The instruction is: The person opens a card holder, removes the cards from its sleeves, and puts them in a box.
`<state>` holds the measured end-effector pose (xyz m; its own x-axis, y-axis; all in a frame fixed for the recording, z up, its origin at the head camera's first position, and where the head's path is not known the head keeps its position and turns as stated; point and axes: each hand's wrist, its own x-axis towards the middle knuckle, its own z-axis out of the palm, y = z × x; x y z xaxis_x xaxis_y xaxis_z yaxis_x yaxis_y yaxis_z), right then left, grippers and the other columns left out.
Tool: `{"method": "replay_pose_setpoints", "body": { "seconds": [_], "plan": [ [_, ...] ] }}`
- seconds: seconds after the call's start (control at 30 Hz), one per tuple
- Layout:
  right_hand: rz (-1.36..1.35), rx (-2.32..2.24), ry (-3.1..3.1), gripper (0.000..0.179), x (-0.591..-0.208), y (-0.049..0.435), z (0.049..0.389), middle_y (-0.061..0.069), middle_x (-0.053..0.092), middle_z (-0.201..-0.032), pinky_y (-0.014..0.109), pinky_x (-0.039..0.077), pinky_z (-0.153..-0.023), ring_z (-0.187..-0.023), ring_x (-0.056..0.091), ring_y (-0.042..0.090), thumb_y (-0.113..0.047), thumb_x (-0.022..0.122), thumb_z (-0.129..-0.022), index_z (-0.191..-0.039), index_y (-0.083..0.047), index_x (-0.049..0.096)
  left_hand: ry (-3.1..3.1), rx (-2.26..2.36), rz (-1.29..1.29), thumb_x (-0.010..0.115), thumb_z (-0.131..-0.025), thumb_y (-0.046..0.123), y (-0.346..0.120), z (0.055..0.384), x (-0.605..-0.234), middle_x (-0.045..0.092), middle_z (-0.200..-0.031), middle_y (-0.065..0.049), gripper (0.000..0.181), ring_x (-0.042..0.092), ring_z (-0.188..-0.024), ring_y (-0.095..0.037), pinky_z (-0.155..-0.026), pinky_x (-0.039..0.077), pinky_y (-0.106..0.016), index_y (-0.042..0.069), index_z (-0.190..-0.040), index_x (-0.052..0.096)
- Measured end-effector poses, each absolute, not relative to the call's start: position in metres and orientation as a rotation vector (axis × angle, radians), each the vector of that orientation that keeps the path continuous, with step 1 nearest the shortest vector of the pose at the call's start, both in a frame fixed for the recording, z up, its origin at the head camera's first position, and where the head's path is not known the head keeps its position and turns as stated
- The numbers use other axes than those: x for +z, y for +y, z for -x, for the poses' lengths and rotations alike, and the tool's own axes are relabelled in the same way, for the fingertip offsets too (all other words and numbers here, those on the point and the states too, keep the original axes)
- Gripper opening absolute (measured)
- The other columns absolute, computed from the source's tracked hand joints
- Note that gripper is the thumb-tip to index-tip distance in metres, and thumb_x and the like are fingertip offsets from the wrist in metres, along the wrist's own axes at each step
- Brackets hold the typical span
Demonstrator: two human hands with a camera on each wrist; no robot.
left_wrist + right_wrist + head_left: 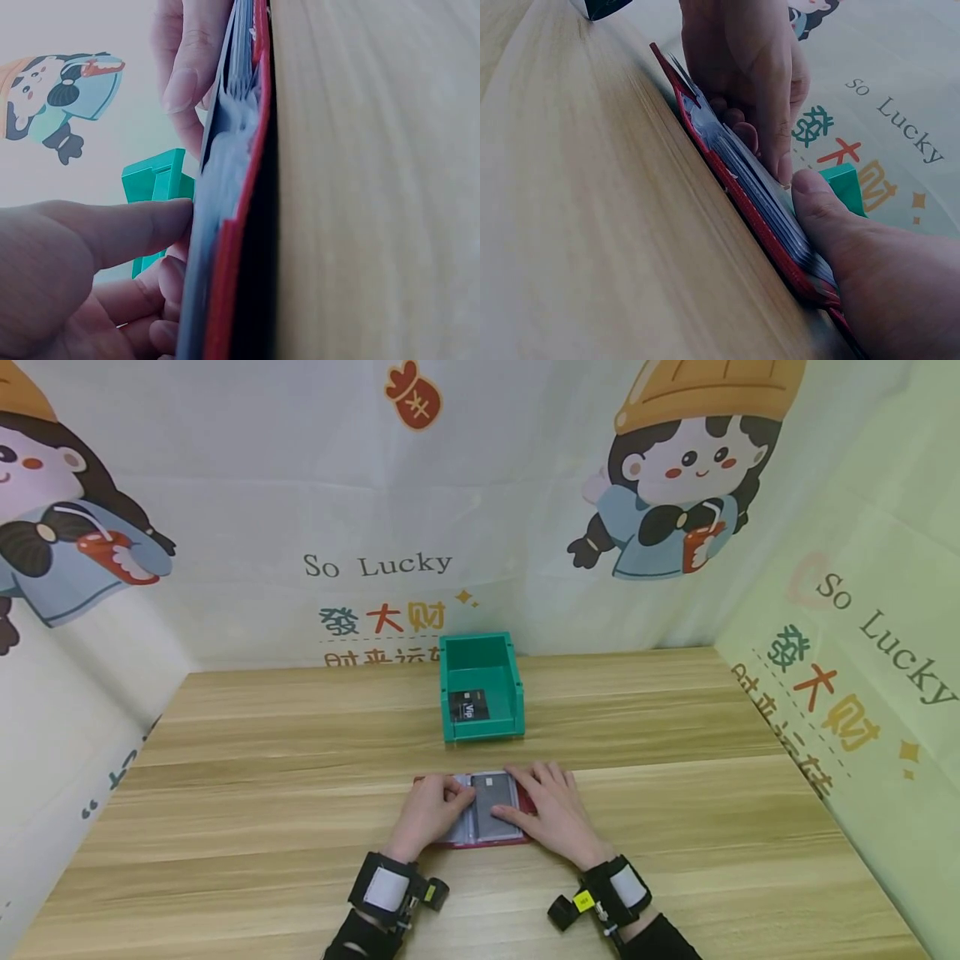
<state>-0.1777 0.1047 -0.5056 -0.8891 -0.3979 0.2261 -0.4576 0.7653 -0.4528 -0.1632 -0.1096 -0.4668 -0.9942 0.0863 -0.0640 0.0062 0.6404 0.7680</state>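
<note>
A red card holder (525, 842) lies spread on the table, its clear plastic sleeves fanned in a stack. A grey card (495, 806) with a chip shows in its right-hand sleeve. My left hand (431, 814) is over the left page, fingers curled, thumb tip right at the grey card's inner edge; whether it pinches anything I cannot tell. My right hand (555, 814) rests on the right side, fingers spread along the upper corner and thumb lying on the card. From the right wrist, the sleeves (769, 199) show edge-on above the red cover.
Beyond the card holder stands a green open-topped bin (483, 731), with a black card (468, 706) marked "Vip" lying inside. The wood-grain table (300, 735) extends to both sides. A printed cloth (517, 510) hangs behind the table.
</note>
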Motion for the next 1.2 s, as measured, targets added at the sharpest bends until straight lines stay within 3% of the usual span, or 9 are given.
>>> {"method": "replay_pose_setpoints", "body": {
  "seconds": [0.5,0.9,1.2],
  "plan": [
    [-0.691,0.799,-2.852,0.065,-0.504,0.106,0.177,0.007,0.059,-0.109,0.038,0.032,-0.086,-0.101,0.046,0.024,-0.051,0.074,-0.094,-0.145,-0.011,0.063,2.716,1.285,-0.061,0.069,-0.102,0.017,-0.111,0.166,-0.469,0.050,-0.067,0.003,0.020,0.046,-0.061,-0.011,-0.056,0.031,-0.024,0.002,-0.090,0.075],
    [-0.708,0.799,-2.849,0.065,-0.504,0.106,0.177,0.007,0.059,-0.111,0.038,0.033,-0.087,-0.103,0.047,0.025,-0.050,0.074,-0.094,-0.145,-0.011,0.063,2.689,1.315,-0.056,0.068,-0.101,0.015,-0.120,0.167,-0.466,0.054,-0.069,0.001,0.019,0.045,-0.062,-0.012,-0.056,0.032,-0.024,0.000,-0.091,0.076],
    [-0.705,0.796,-2.864,0.065,-0.504,0.106,0.178,0.007,0.059,-0.113,0.039,0.032,-0.088,-0.104,0.046,0.025,-0.050,0.073,-0.095,-0.145,-0.012,0.062,2.707,1.300,-0.045,0.078,-0.096,0.024,-0.116,0.165,-0.463,0.050,-0.063,0.004,0.024,0.045,-0.060,-0.011,-0.056,0.031,-0.023,0.003,-0.085,0.075]
  ]
}}
